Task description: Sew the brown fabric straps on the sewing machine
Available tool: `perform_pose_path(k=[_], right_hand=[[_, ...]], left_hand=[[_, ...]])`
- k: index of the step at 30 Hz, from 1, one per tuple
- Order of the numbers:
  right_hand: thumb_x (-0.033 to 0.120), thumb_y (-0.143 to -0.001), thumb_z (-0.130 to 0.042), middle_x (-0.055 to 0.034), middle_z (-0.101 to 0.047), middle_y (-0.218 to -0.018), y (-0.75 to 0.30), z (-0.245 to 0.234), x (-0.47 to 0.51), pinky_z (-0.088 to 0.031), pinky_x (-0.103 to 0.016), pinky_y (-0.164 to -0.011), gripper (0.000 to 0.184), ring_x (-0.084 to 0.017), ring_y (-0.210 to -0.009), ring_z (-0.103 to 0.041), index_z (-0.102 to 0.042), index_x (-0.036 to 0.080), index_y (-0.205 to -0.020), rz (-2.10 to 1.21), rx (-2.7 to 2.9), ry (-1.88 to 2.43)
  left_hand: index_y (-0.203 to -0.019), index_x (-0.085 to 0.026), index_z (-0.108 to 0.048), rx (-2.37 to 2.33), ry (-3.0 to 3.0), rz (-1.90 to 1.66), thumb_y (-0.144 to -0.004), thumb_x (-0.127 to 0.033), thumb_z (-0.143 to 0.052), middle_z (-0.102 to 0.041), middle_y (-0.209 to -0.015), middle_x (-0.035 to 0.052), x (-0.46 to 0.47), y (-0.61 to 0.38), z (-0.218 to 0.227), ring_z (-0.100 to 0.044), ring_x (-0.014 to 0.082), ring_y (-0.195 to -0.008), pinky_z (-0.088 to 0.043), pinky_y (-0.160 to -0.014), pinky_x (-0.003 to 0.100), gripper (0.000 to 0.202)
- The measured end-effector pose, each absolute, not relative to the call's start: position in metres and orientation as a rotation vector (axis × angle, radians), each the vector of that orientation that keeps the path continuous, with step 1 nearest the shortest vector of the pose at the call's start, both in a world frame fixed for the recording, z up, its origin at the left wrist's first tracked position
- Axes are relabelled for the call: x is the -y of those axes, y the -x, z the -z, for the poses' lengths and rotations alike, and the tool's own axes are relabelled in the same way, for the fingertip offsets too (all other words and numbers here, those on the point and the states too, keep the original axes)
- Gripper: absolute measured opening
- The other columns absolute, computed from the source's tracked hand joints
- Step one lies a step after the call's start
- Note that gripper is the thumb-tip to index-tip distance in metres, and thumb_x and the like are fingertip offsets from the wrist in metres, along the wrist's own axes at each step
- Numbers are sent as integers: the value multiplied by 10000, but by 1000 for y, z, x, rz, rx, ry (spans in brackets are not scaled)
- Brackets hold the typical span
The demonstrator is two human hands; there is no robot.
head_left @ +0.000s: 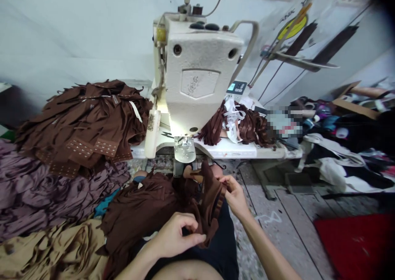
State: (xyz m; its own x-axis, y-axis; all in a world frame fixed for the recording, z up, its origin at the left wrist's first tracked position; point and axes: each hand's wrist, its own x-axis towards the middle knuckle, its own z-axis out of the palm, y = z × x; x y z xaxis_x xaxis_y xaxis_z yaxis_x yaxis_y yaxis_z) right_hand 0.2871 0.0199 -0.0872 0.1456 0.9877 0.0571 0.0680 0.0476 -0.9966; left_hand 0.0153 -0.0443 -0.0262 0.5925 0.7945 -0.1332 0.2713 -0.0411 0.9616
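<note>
— Where's the piece?
— Brown garment above my lap, dark trousers beneath, in front of the bench and lower than the sewing machine.

— Which way does it point?
— Long axis runs away from me, near end by my left hand, far end up toward the machine. Banded edge faces right, slanting from the lower left to the upper right.

— State of the grip?
— Right hand: thumb and fingers pinched on that banded edge. Left: fingers curled, thumb tip at the near end; I can't tell whether it clasps the cloth.

— Surroundings?
— Brown cloth heap just left of the piece; mauve cloth and tan cloth farther left.
</note>
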Motion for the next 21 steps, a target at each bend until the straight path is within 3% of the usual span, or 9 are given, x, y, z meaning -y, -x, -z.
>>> perform_pose_path(k=[4, 7, 10, 12, 15, 16, 18, 21], right_hand=[[453, -890, -742, -148, -769, -1242, -276, 101, -12, -549, -453, -1003, 232, -325, -1164, -712, -637, 253, -948, -1055, 1246, 1372], [443, -845, -742, -133, -790, -1148, -270, 116, -15, -535, -502, -1016, 239, -344, -1115, -712, -704, 246, -976, -1034, 1348, 1513], [444, -825, -747, -137, -792, -1103, -261, 127, -16, -542, -526, -967, 298, -362, -1055, -713, -759, 232, -1034, -1064, 1386, 1563], [475, -873, -705, -152, -783, -1145, -253, 129, -14, -566, -498, -904, 331, -362, -1069, -717, -764, 219, -1074, -1104, 1408, 1566], [505, -929, -668, -141, -793, -1130, -235, 127, -8, -584, -437, -833, 335, -340, -1058, -734, -779, 217, -1061, -1211, 1461, 1528], [504, -931, -679, -127, -804, -1087, -229, 126, -6, -585, -422, -821, 319, -328, -1019, -744, -789, 220, -1025, -1255, 1485, 1506], [494, -920, -716, -96, -818, -987, -218, 124, -6, -581, -401, -801, 287, -299, -918, -753, -805, 223, -942, -1343, 1531, 1457], [512, -923, -734, -76, -822, -920, -206, 119, -12, -587, -383, -784, 308, -270, -849, -755, -813, 214, -918, -1456, 1546, 1394]], left_hand=[[-721, -188, -713, -1049, -1798, -421, -903, -220, -795, -690, -744, -25, 48, -29, 44, -637, 125, -688, -439, -657, 218, 203], [-919, -200, -787, -1207, -1844, -429, -940, -192, -736, -751, -913, 31, 46, -27, 55, -717, 188, -836, -511, -761, 256, 56], [-1246, -212, -759, -1343, -1909, -439, -962, -190, -701, -758, -1154, 87, 37, -12, 61, -738, 246, -1026, -562, -923, 327, 292], [-1346, -201, -712, -1448, -1947, -463, -999, -175, -629, -727, -1272, 127, 27, 5, 64, -706, 286, -1148, -548, -1032, 413, 358], [-1361, -163, -692, -1607, -1987, -509, -971, -126, -615, -674, -1392, 198, 7, 34, 67, -587, 378, -1356, -414, -1188, 606, 400], [-1310, -153, -715, -1635, -1994, -520, -949, -116, -640, -696, -1341, 204, 1, 43, 68, -588, 392, -1351, -396, -1195, 635, 371], [-1141, -158, -769, -1635, -2008, -540, -954, -133, -647, -755, -1141, 177, -9, 57, 67, -665, 368, -1213, -481, -1122, 596, 224], [-989, -203, -786, -1530, -2027, -602, -1002, -209, -635, -763, -945, 94, -13, 68, 58, -721, 271, -983, -588, -943, 420, 152]])
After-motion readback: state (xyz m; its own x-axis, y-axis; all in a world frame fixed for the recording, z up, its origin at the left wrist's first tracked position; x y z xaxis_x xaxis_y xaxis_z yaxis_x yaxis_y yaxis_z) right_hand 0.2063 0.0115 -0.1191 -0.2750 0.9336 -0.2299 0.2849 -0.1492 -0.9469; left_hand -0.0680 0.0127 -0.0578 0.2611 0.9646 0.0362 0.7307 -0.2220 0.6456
